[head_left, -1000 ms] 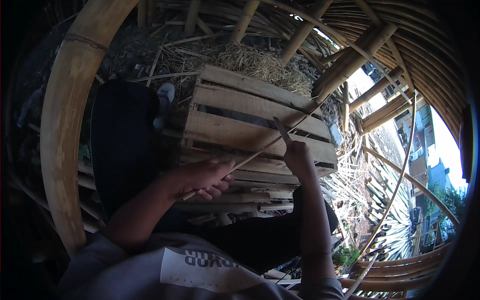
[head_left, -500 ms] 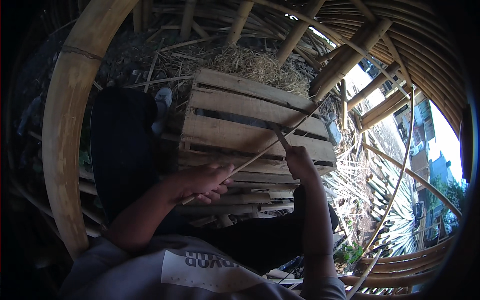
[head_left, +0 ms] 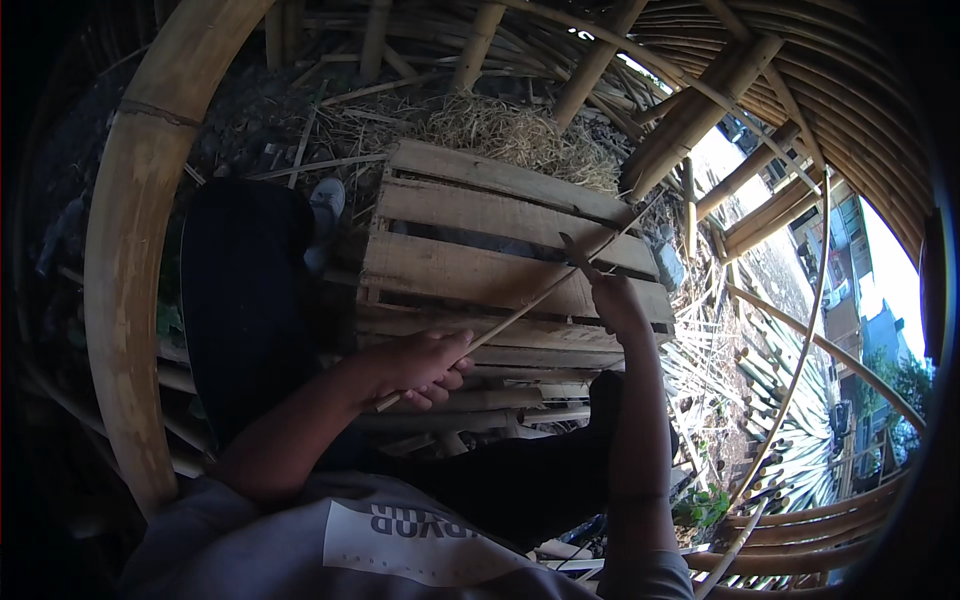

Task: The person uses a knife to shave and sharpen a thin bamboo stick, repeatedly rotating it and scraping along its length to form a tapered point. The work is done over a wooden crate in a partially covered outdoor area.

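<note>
My left hand (head_left: 428,370) is closed around the lower end of a long, thin bamboo strip (head_left: 515,314). The strip slants up and to the right over a slatted wooden crate (head_left: 450,263). In my right hand (head_left: 617,303) is the handle of a knife (head_left: 577,252), whose blade points up and to the left. The blade crosses the strip partway along and appears to touch it. My right fingers are wrapped round the handle, which they mostly hide.
A thick bamboo post (head_left: 140,250) rises at my left. Behind the crate lies a heap of straw-like shavings (head_left: 510,135). Bamboo poles (head_left: 475,45) lean at the back. Cut bamboo (head_left: 790,425) is piled at the right. My shoe (head_left: 327,205) is left of the crate.
My right hand and the knife have moved right and slightly up along the strip. The left hand has shifted slightly right, still gripping the strip.
</note>
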A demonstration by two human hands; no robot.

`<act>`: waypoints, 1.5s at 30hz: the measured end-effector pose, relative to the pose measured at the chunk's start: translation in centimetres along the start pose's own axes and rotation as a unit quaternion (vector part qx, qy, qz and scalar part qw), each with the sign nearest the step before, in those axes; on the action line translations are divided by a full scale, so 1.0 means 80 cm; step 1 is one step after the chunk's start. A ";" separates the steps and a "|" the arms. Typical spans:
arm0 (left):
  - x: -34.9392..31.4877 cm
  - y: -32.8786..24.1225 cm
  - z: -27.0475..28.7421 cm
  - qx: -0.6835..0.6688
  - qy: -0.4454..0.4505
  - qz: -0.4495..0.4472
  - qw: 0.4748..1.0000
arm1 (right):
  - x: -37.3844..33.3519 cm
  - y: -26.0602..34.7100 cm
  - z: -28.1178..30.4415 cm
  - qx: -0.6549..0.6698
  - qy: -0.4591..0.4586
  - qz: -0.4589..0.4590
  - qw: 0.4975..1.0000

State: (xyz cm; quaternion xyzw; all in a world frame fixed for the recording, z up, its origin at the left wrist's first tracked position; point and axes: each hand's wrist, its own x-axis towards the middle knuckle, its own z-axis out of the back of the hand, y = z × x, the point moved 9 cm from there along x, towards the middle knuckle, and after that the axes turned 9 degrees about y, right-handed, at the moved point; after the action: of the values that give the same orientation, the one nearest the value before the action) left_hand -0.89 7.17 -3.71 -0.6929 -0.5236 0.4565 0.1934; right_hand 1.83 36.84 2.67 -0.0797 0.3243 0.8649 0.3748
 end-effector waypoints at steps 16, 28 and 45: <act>-0.013 -0.002 0.006 -0.024 0.014 0.012 1.000 | -0.020 0.010 -0.030 -0.035 -0.023 0.034 0.999; -0.013 -0.004 0.006 0.034 -0.036 0.008 0.999 | -0.010 0.004 -0.024 -0.014 0.006 0.024 1.000; -0.001 0.000 0.000 -0.065 0.021 0.005 0.998 | 0.000 0.012 -0.007 -0.037 -0.016 -0.001 0.999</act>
State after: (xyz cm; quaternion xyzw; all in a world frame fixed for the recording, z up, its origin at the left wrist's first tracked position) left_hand -0.89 7.11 -3.67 -0.7165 -0.5442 0.4075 0.1563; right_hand 1.14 35.97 2.69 -0.0801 0.2864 0.8770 0.3775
